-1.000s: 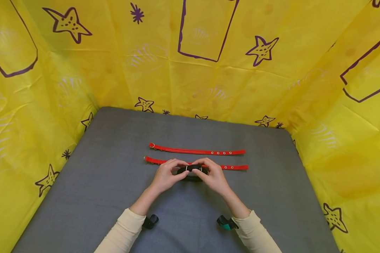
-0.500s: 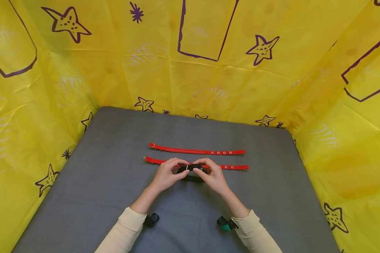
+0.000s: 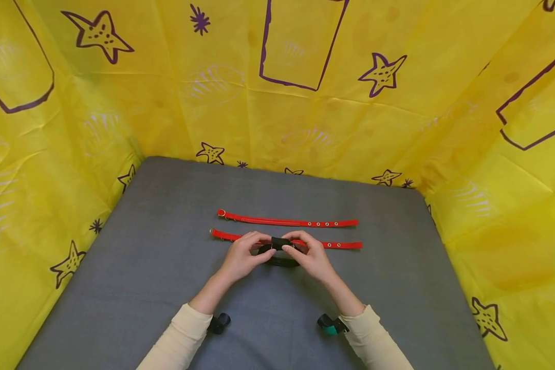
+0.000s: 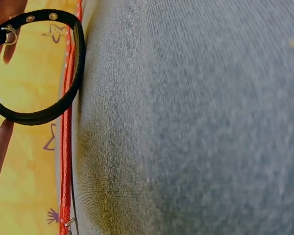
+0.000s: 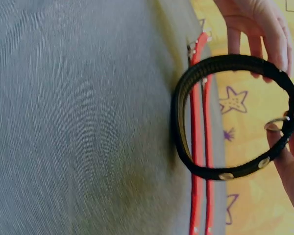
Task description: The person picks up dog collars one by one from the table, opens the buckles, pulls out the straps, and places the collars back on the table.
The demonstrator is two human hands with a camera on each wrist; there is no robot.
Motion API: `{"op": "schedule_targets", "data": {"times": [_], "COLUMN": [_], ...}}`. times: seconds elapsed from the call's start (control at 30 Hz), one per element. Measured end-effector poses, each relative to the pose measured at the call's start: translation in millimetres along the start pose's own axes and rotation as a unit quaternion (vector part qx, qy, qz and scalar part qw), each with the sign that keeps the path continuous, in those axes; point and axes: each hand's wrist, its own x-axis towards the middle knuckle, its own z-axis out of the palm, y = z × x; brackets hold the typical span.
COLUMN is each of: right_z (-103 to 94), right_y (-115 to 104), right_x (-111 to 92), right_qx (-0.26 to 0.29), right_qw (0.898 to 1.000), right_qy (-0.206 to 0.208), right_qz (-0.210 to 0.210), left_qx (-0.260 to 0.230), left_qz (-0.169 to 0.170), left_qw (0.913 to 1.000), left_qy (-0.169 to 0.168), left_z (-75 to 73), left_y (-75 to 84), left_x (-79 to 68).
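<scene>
A black collar (image 3: 284,261) with metal eyelets and a D-ring is closed into a loop between both hands, over the nearer red collar (image 3: 347,245). My left hand (image 3: 243,258) pinches the loop's left side between thumb and fingers. On the other side, my right hand (image 3: 312,258) pinches it near the D-ring (image 5: 277,122), which shows in the right wrist view. A short flat black strap section (image 3: 279,242) stands up between the fingertips. In the left wrist view the collar's round loop (image 4: 44,116) hangs near the grey surface; the fingers partly hide its buckle area.
A second red collar (image 3: 273,221) lies stretched out behind the nearer one, roughly parallel to it. Both rest on a grey cloth-covered table (image 3: 180,200). Yellow patterned fabric (image 3: 296,123) walls the back and sides.
The black strap section between the fingertips has turned and now shows broader and more upright. Both hands stay nearly in place, and the red collars have not moved.
</scene>
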Motion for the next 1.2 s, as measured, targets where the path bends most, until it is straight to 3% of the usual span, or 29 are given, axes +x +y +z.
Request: {"op": "schedule_targets", "data": {"times": [0.13, 0.23, 0.53, 1.03, 1.2], "right_z": [-7.0, -13.1, -19.4, -13.3, -11.2], "right_y": [15, 14, 6, 5, -15], "right_x": [0, 0, 2, 1, 1], "right_qx": [-0.072, -0.115, -0.177, -0.141, -0.137], "right_qw": [0.997, 0.993, 0.984, 0.989, 0.990], "right_qy": [-0.016, -0.024, -0.030, -0.023, -0.020], "right_qz": [0.012, 0.014, -0.015, -0.029, -0.037], "left_qx": [0.003, 0.001, 0.002, 0.012, -0.007], "left_qz": [0.000, -0.003, -0.014, 0.016, 0.021], "left_qw": [1.0000, 1.0000, 0.9999, 0.9998, 0.9997], "left_qy": [0.002, 0.004, -0.007, -0.008, -0.009], "left_z": [-0.5, -1.6, -3.8, 1.1, 2.5], "left_y": [0.9, 1.8, 6.3, 11.1, 9.3], "left_x": [0.6, 0.5, 1.3, 8.3, 9.1]}}
